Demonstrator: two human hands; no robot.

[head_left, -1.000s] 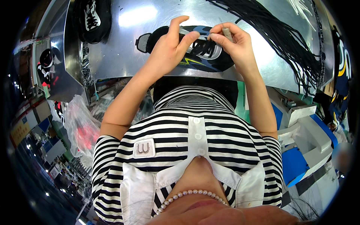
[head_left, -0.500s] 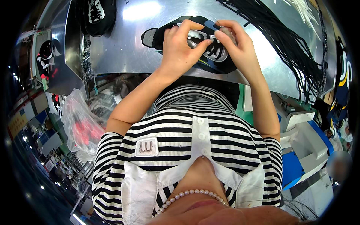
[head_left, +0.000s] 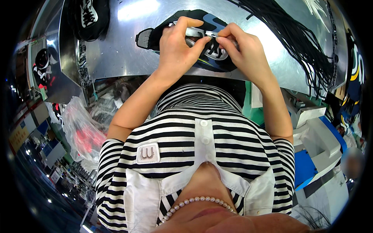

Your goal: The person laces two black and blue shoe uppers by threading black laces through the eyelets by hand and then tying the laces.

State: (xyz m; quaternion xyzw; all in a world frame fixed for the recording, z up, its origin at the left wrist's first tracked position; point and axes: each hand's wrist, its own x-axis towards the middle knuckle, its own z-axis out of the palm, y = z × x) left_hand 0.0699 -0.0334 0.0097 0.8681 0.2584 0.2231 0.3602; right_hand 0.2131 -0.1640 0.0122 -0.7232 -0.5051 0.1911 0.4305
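A black shoe upper (head_left: 215,66) with blue-grey panels and a silvery lacing strip lies on its side on the metal tabletop, its pull tab to the left. Black shoelace (head_left: 215,48) runs through part of its eyelets. Curled over the upper, my left hand (head_left: 176,50) grips it, with the thumb tip at the lacing strip and the other fingers partly hidden. My right hand (head_left: 246,50) pinches with thumb and forefinger at the eyelets, right beside my left thumb. A bit of the lace appears to be in that pinch, mostly covered by the fingertips.
A bundle of long black laces (head_left: 295,42) spreads over the table's right side, with white laces (head_left: 315,7) behind. Another black shoe (head_left: 88,17) stands at the far left. Below the table edge hangs a clear plastic bag (head_left: 79,128); a white and blue box (head_left: 316,143) is at the right.
My right fingertips have come left and slightly nearer, closing up to my left thumb at the eyelets. The whole view has shifted a little; the upper stays under my left hand.
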